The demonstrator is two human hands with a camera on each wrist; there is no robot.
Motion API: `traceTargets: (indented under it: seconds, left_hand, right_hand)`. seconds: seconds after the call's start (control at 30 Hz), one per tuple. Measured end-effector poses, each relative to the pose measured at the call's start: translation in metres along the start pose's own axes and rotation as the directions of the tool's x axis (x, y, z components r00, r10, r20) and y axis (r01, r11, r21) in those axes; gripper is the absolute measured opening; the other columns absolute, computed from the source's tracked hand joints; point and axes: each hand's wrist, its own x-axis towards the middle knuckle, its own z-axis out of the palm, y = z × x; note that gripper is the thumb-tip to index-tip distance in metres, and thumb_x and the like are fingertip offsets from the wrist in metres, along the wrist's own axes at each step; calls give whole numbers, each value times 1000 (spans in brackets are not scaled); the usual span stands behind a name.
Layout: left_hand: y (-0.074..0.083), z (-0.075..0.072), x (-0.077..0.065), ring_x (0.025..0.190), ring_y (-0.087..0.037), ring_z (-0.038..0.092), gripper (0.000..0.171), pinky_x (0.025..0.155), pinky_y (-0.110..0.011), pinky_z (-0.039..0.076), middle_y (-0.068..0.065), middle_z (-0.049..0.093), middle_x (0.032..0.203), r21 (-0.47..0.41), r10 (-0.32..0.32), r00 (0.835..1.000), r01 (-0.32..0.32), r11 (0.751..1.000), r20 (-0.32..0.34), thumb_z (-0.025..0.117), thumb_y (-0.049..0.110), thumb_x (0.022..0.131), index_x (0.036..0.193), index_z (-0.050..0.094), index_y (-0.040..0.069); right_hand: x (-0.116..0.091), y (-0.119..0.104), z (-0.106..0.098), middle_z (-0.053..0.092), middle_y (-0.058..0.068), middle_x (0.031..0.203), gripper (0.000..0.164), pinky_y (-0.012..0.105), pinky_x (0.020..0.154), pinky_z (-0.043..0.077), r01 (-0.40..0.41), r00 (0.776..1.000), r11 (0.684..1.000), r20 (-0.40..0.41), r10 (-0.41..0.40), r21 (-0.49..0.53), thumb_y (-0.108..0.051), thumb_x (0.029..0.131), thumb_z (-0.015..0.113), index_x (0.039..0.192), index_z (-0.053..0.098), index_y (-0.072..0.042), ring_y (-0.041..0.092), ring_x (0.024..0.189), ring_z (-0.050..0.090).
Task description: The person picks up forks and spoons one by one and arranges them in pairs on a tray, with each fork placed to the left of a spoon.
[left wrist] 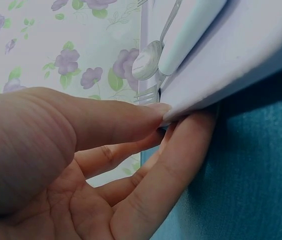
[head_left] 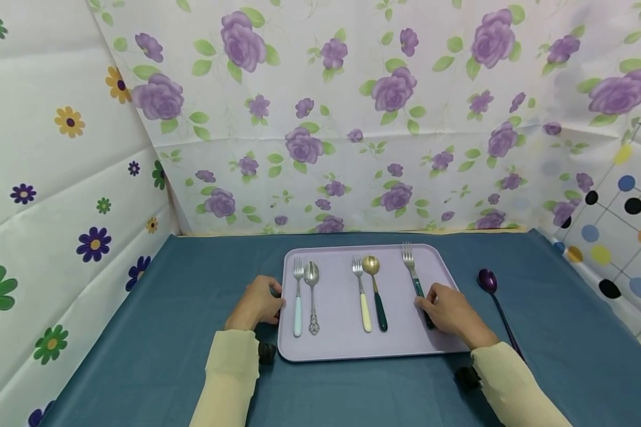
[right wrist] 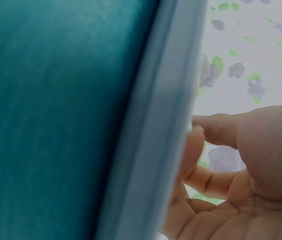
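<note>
My left hand (head_left: 259, 301) pinches the left rim of a lilac tray (head_left: 336, 344), thumb (left wrist: 126, 120) on top and fingers below. My right hand (head_left: 448, 308) is over the tray's right part, its thumb and fingertips gripping the dark green handle of a fork (head_left: 409, 260). In the right wrist view the tray's side hides what lies between the fingertips. On the tray's left lie a fork with a pale mint handle (head_left: 298, 296) and a silver spoon (head_left: 312, 284). Near the middle are a fork with a cream handle (head_left: 364, 302) and a gold spoon with a green handle (head_left: 375, 284).
A dark purple spoon (head_left: 494, 290) lies on the blue-green tablecloth (head_left: 155, 356) to the right of the tray, close by my right forearm. A flowered sheet (head_left: 347, 136) hangs behind the table, with patterned sheets at both sides.
</note>
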Motion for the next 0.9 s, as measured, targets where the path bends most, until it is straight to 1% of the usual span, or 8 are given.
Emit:
traceTargets:
  seconds: [0.17, 0.43, 0.63, 0.77, 0.9]
  left_hand:
    - [1, 0, 0, 64, -21, 63, 23, 57, -33, 60, -17, 61, 84, -6, -2, 1000, 2, 1000, 0, 64, 1, 88, 111, 59, -2]
    - [1, 1, 1, 64, -21, 63, 22, 57, -33, 59, -17, 61, 84, -12, -12, 1000, 12, 1000, 7, 64, 1, 89, 110, 59, -1]
    - [0, 1, 2, 63, -21, 63, 21, 56, -32, 59, -17, 60, 84, -10, -7, 1000, 8, 1000, 8, 63, 1, 89, 110, 58, -2]
    - [0, 1, 1, 63, -21, 63, 21, 56, -33, 59, -17, 60, 84, -16, -3, 1000, 3, 1000, 5, 63, 1, 89, 110, 58, -2]
    - [0, 1, 1, 63, -21, 63, 21, 56, -33, 59, -17, 60, 84, -16, 4, 1000, -4, 1000, 4, 63, 1, 89, 110, 59, -2]
  right_hand:
    - [-4, 1, -7, 54, 7, 66, 32, 30, 49, 42, 18, 1000, 1000, 0, -18, -6, -35, 97, 54, 89, 54, -4, 17, 57, 51]
    - [-7, 14, -14, 54, 7, 69, 25, 30, 48, 41, 54, 995, 998, -85, -56, -26, -27, 96, 56, 85, 56, -5, 18, 58, 49]
    - [-10, 25, -21, 52, 5, 66, 20, 30, 46, 39, 72, 988, 996, -136, -78, -46, -22, 94, 57, 81, 56, -7, 17, 56, 48]
    - [-12, 32, -24, 50, 3, 62, 19, 29, 44, 38, 86, 982, 995, -166, -94, -55, -20, 93, 58, 79, 56, -7, 16, 53, 46]
    - [-13, 39, -27, 49, 4, 61, 19, 29, 43, 38, 74, 981, 996, -174, -83, -57, -19, 92, 59, 78, 57, -6, 17, 54, 46]
